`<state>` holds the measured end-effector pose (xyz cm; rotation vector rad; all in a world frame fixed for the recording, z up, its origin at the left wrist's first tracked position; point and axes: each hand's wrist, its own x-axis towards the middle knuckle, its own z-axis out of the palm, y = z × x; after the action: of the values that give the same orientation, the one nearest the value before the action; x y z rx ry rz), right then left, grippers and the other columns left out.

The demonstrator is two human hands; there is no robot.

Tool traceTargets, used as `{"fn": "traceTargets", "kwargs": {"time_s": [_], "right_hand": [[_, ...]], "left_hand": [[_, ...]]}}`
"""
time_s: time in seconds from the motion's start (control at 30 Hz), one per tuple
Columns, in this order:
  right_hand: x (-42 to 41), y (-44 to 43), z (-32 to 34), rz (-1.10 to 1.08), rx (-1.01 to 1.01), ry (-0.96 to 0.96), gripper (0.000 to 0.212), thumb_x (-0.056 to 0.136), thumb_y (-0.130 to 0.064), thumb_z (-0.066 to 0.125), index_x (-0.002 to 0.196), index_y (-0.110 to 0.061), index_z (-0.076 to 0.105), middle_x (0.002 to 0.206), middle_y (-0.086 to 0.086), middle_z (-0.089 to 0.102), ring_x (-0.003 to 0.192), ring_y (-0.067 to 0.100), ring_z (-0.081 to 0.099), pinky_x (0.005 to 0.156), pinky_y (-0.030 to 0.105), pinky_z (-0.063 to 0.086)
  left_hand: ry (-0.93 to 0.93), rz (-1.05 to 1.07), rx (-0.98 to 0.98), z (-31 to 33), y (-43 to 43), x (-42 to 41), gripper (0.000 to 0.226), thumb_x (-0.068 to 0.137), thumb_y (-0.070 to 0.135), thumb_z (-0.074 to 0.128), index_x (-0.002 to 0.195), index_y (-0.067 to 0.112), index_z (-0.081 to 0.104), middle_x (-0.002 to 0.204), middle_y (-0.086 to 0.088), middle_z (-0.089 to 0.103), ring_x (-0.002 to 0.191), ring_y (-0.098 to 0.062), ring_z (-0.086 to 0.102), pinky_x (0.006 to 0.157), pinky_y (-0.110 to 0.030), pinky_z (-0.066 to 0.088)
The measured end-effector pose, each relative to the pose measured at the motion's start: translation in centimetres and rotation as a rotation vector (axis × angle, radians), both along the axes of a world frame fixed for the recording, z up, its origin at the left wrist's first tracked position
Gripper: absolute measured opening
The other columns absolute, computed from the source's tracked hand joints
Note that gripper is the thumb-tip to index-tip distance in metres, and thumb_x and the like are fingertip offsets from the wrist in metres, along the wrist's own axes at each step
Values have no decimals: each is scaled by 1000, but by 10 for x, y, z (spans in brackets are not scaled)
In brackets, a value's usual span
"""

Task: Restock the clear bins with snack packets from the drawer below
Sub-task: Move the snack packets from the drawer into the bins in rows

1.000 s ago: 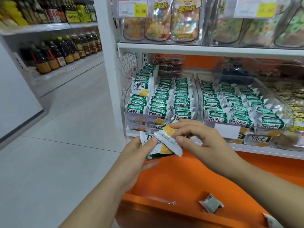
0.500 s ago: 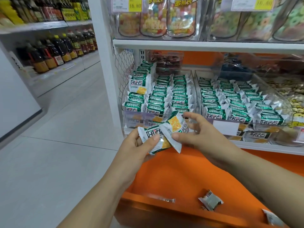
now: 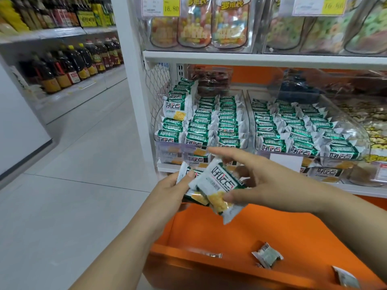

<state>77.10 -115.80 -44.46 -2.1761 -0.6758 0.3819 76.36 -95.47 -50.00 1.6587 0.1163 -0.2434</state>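
Observation:
My left hand (image 3: 170,191) grips a small stack of white-and-green snack packets (image 3: 189,186) just below the shelf. My right hand (image 3: 261,181) pinches one snack packet (image 3: 217,185) by its edges, tilted, partly over that stack. Behind the hands, the left clear bin (image 3: 167,151) holds neat rows of the same packets, and the right clear bin (image 3: 310,158) is filled with them too. The open orange drawer (image 3: 209,231) lies below, with a crumpled packet (image 3: 268,255) and another packet (image 3: 345,278) on its floor.
A white shelf post (image 3: 134,91) stands left of the bins, with grey floor (image 3: 73,185) beyond. An upper shelf (image 3: 251,58) carries bags of sweets. Dark bottles (image 3: 69,65) line shelves across the aisle. A bin of yellow snacks (image 3: 377,130) sits far right.
My right hand has drawn one packet off the stack and turned it face up. The hands have risen slightly toward the left bin.

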Motion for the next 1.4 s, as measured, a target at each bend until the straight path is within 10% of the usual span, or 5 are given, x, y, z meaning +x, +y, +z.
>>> {"fn": "traceTargets", "kwargs": {"time_s": [0.5,0.67,0.8,0.97,1.4], "right_hand": [[3,10,-10,-167,45,-174,54,73,-46,67,119,-61,43,122,-29,44,109,-8,47,85,17,44],[9,18,-24,-289,528,306,81,62,-30,73,136,-34,38,96,-25,66,92,-3,65,80,24,54],[18,26,-27,-310,516,280,80,57,-39,80,130,-29,49,133,7,57,118,19,58,96,36,51],[40,33,-15,-319,505,111,34,77,-6,73,103,-19,56,81,-5,68,78,4,65,68,17,52],[220,53,6,-898,288,-165,20,91,-20,63,91,-15,44,91,10,55,82,20,57,73,38,47]], "left_hand": [[-223,-167,-19,12,-2,-4,42,75,40,75,113,29,60,103,12,72,96,-6,67,86,-26,54],[-305,-155,-89,20,4,6,47,72,28,69,118,25,58,108,10,71,100,-5,66,83,-18,52],[-303,-212,-84,23,8,20,53,73,25,69,124,22,55,114,6,69,105,-7,65,89,-21,52],[-272,-250,-24,32,11,42,58,71,34,69,126,28,54,113,15,68,105,1,62,87,-16,50],[-557,237,759,6,26,130,48,92,23,58,138,30,47,139,4,40,134,-16,25,113,-38,22]]}}
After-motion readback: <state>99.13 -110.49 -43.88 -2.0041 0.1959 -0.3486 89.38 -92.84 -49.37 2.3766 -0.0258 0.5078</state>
